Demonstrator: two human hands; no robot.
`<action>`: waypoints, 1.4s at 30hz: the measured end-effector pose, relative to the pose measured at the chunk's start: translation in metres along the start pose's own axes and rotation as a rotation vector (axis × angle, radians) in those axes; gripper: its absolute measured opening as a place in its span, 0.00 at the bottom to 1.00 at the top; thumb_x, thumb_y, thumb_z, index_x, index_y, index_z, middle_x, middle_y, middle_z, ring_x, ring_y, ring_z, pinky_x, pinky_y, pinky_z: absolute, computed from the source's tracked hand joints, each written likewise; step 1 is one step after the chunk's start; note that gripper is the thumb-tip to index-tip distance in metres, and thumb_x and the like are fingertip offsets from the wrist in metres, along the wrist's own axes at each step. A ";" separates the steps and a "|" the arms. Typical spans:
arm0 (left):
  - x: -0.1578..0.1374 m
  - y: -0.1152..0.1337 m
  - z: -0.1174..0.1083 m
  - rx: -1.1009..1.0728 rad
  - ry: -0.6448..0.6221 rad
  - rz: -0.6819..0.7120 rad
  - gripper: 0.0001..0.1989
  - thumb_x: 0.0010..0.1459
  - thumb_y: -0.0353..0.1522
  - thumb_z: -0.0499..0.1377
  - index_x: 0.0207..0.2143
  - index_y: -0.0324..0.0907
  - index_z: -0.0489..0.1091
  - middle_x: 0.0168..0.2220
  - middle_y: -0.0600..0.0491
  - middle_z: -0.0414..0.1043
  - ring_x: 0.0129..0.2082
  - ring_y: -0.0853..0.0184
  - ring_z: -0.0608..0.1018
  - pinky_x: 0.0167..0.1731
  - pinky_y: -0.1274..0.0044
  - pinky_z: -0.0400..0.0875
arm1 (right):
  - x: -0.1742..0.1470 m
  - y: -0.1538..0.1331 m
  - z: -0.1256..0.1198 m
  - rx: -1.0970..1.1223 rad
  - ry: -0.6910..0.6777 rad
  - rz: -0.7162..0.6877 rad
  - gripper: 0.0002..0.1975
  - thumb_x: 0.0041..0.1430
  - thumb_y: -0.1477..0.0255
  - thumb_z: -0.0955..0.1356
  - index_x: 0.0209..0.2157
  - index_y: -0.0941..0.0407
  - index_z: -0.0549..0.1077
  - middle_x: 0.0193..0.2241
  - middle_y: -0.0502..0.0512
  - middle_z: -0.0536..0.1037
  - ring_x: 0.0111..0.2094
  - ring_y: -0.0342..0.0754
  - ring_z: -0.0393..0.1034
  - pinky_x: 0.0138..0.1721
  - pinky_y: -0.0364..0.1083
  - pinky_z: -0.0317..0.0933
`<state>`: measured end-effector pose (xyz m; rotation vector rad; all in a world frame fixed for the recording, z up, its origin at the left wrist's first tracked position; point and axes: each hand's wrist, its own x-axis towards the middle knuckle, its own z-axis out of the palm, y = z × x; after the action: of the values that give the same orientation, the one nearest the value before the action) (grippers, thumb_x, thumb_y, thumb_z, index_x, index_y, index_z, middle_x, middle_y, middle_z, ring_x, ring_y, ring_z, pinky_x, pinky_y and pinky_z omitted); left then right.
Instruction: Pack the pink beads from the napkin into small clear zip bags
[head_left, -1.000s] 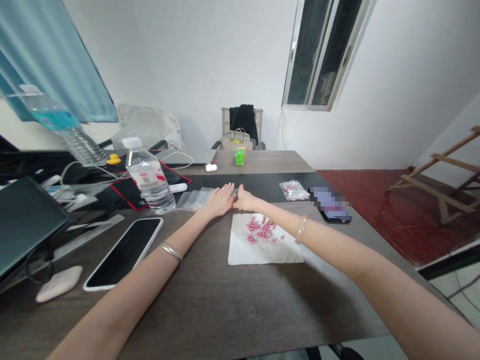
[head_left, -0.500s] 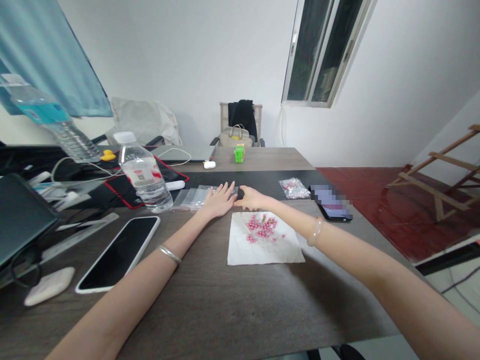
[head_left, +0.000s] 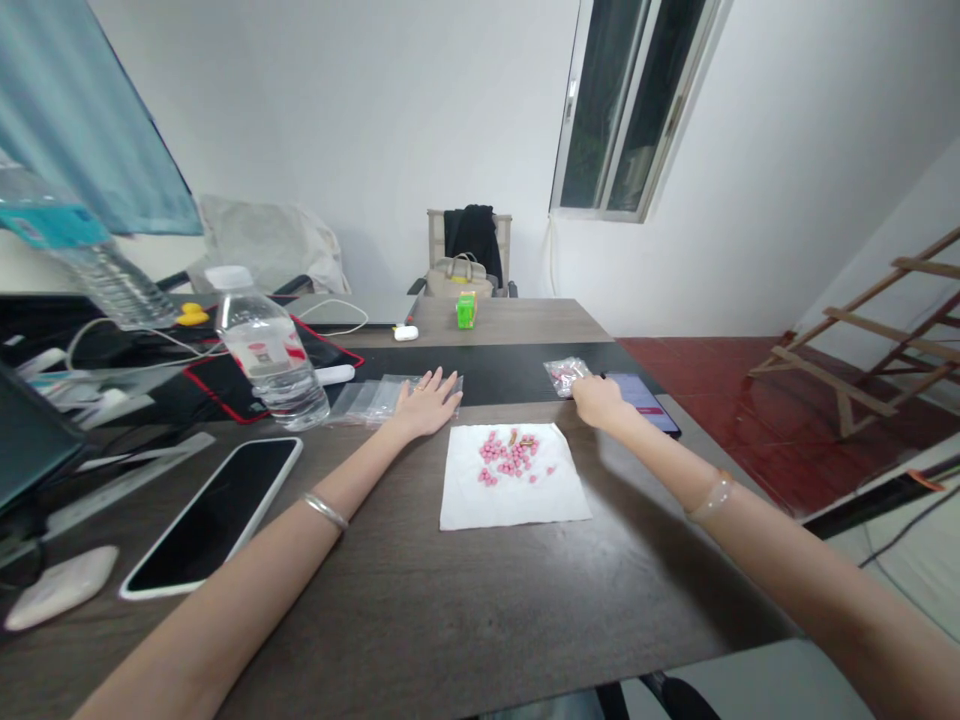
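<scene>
My left hand [head_left: 429, 403] lies flat with fingers spread on a row of clear plastic bags [head_left: 370, 400]. My right hand [head_left: 600, 400] is curled at the right edge of a small clear bag [head_left: 561, 374] with pinkish-red bits inside. Its fingertips are hidden, so whether they grip the bag does not show. Between my forearms lies a white paper napkin [head_left: 517, 508]. Pink bead-like berries [head_left: 512, 454] are clustered on it, with a few loose at the right.
A phone [head_left: 637, 398] with a lit screen lies beside my right hand. At left are a white-edged phone [head_left: 214, 515], a water bottle [head_left: 270, 350], a larger tilted bottle [head_left: 97, 260] and a white mouse [head_left: 64, 588]. Farther back stands a small green box [head_left: 466, 311].
My right hand has moved right, from beside my left hand to the small filled bag. My left hand stays on the flat bags. The view has shifted slightly right.
</scene>
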<state>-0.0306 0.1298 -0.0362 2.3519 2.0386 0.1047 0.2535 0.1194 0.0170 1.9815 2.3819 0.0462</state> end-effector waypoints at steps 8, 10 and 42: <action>0.000 -0.002 0.004 -0.051 0.068 0.002 0.28 0.65 0.42 0.38 0.65 0.45 0.49 0.66 0.45 0.47 0.65 0.51 0.53 0.57 0.46 0.42 | -0.005 -0.012 0.014 0.069 0.097 -0.052 0.13 0.60 0.77 0.61 0.36 0.64 0.77 0.40 0.72 0.78 0.44 0.59 0.73 0.44 0.49 0.63; -0.004 -0.002 0.004 -0.059 0.125 0.018 0.27 0.65 0.38 0.37 0.65 0.42 0.50 0.65 0.42 0.51 0.64 0.53 0.56 0.58 0.48 0.39 | -0.006 -0.016 0.016 0.134 0.130 -0.072 0.13 0.60 0.77 0.61 0.34 0.63 0.78 0.39 0.71 0.78 0.44 0.58 0.73 0.43 0.48 0.63; -0.002 0.080 0.002 -0.836 0.233 0.284 0.15 0.58 0.35 0.52 0.29 0.40 0.78 0.28 0.53 0.79 0.31 0.64 0.78 0.33 0.75 0.68 | -0.017 -0.039 0.042 0.490 0.485 -0.400 0.05 0.57 0.73 0.67 0.33 0.55 0.76 0.35 0.54 0.79 0.38 0.50 0.72 0.38 0.47 0.62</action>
<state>0.0483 0.1167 -0.0328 2.0764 1.2920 1.0435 0.2210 0.0955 -0.0269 1.7521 3.3423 -0.0907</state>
